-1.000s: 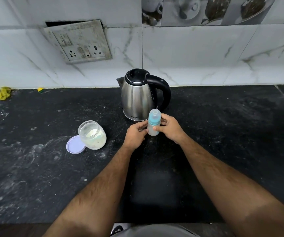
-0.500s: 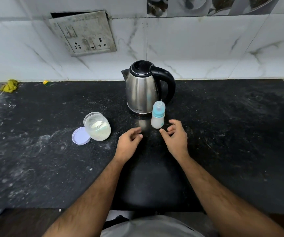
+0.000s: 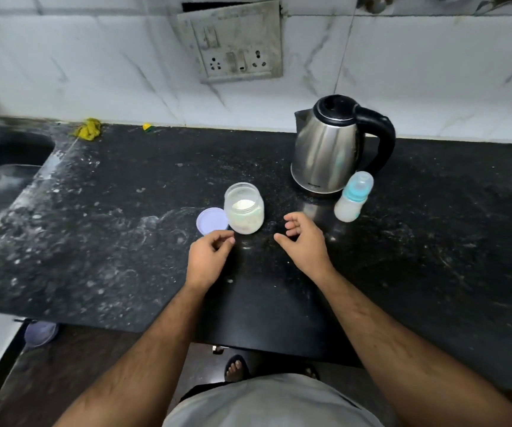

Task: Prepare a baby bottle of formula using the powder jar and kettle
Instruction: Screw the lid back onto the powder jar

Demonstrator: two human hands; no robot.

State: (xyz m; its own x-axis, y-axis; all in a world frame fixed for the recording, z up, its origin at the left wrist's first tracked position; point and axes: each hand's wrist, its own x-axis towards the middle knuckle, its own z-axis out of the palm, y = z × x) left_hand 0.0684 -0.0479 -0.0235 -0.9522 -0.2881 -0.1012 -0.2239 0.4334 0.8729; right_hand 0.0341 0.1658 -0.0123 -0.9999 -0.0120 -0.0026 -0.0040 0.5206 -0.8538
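— Worktop, black stone: what stands on it?

— Item one: steel kettle, black handle, at the back edge by the wall. Item two: baby bottle, blue collar, capped, upright, just in front of the kettle's base, on its handle side. Item three: powder jar, open, white powder inside, mid-worktop, well apart from the bottle. Item four: its lid, flat, touching the jar's side that faces the sink.

— And the hands?

— Left hand: fingers loosely curled, empty, just short of the lid. Right hand: fingers relaxed and spread, empty, between jar and bottle, touching neither.

— Elsewhere?

— Sink at the far left end; yellow cloth at the back edge; socket plate on the wall.
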